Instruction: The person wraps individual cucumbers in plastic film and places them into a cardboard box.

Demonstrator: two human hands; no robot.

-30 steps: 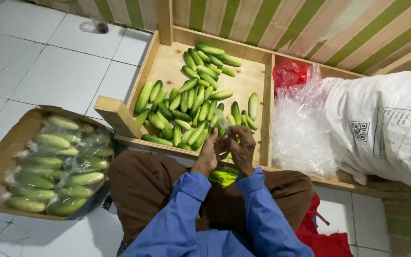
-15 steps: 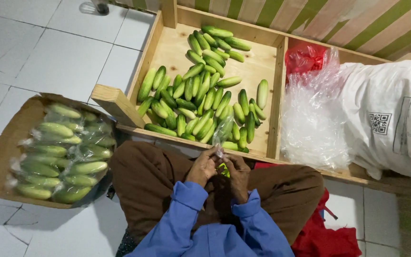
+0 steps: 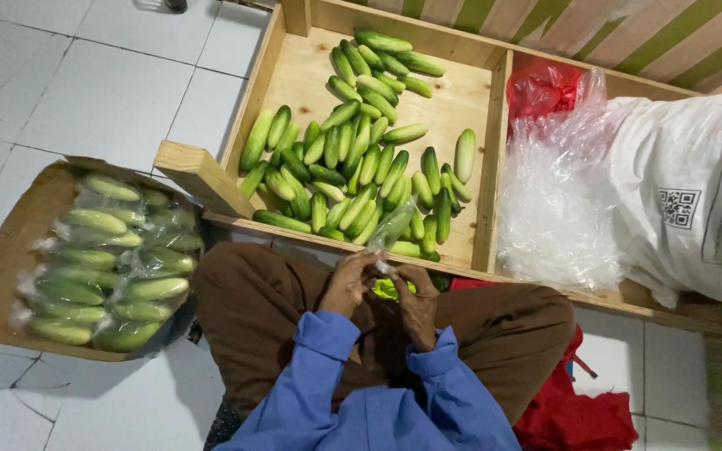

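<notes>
Right over the lap, just short of the wooden crate's point(image 3: 478, 200) near rail, the left hand point(image 3: 349, 284) and right hand point(image 3: 418, 302) meet, both closed on a clear plastic bag point(image 3: 392, 230); its twisted neck is pinched between the fingertips, its loose top flares up over the rail, and something green point(image 3: 386, 289) (a cucumber, most likely, largely hidden) shows between the palms; blue sleeves point(image 3: 378, 392) and brown trousers point(image 3: 244, 309) frame the hands. Left of the crate sits a cardboard box point(image 3: 2, 250) on the tiled floor, filled with bagged cucumbers point(image 3: 102, 267); inside the crate's big compartment lie the loose cucumbers point(image 3: 361, 142), heaped toward the near side; in the compartment to the right, a crumpled pile of clear bags point(image 3: 557, 209), a red bag point(image 3: 545, 88) behind it, and a white sack point(image 3: 695, 200) beyond.
</notes>
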